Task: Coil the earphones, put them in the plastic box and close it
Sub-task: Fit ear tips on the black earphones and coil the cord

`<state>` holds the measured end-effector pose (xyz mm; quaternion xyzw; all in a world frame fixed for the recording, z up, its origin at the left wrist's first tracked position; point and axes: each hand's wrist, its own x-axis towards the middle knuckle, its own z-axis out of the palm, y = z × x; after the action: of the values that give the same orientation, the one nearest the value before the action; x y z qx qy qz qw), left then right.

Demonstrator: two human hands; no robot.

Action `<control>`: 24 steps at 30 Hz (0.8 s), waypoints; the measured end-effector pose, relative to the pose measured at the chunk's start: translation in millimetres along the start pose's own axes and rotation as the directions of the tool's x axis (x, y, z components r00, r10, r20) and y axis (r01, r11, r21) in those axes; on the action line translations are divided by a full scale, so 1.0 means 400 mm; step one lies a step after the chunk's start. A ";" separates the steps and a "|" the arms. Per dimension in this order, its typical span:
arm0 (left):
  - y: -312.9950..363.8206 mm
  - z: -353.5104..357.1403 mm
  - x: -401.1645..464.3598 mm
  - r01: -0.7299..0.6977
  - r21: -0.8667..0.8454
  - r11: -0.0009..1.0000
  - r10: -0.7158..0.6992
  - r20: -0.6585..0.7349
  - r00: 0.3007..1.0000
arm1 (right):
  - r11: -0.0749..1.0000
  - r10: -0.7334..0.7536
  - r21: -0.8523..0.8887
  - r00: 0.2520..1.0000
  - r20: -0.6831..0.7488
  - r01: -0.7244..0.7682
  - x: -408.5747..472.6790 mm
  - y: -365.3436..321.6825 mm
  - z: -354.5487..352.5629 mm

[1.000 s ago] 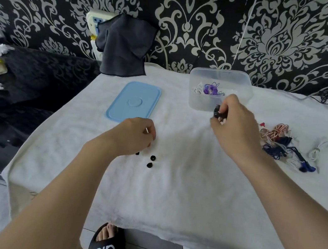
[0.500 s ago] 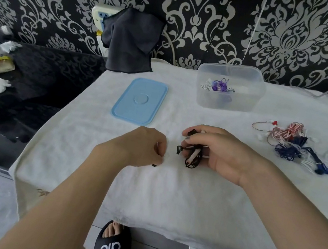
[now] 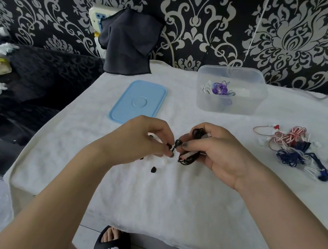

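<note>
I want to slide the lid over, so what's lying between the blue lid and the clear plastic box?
Nothing: in the head view, only bare white cloth separates the blue lid from the clear plastic box.

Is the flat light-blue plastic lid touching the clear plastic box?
Apart. The head view shows the light-blue lid lying flat on the white cloth, with a strip of bare cloth between it and the clear plastic box.

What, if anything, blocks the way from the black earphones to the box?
Nothing visible does. The black earphones are held in both hands above bare cloth; the box stands open beyond, its lid lying off to the left.
</note>
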<state>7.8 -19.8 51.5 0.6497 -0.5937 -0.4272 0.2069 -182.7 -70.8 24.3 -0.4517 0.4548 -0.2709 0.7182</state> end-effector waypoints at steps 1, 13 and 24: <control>0.004 0.002 0.000 -0.002 -0.023 1.000 0.002 -0.005 1.000 | 1.000 -0.011 -0.018 1.000 -0.007 0.011 -0.001 -0.001 0.000; 0.019 0.014 0.026 -0.057 -0.155 0.986 0.043 -0.089 0.995 | 0.988 -0.149 -0.036 0.988 -0.033 0.147 -0.005 -0.013 0.000; 0.021 0.009 0.024 -0.103 -0.166 0.981 0.088 -0.095 0.992 | 0.986 -0.156 -0.065 0.988 -0.018 0.154 -0.008 -0.016 0.000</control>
<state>-0.9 -29.9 53.0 0.6184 -0.5758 -0.4375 0.3078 -183.9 -71.2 31.2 -0.5051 0.4349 -0.3165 0.6749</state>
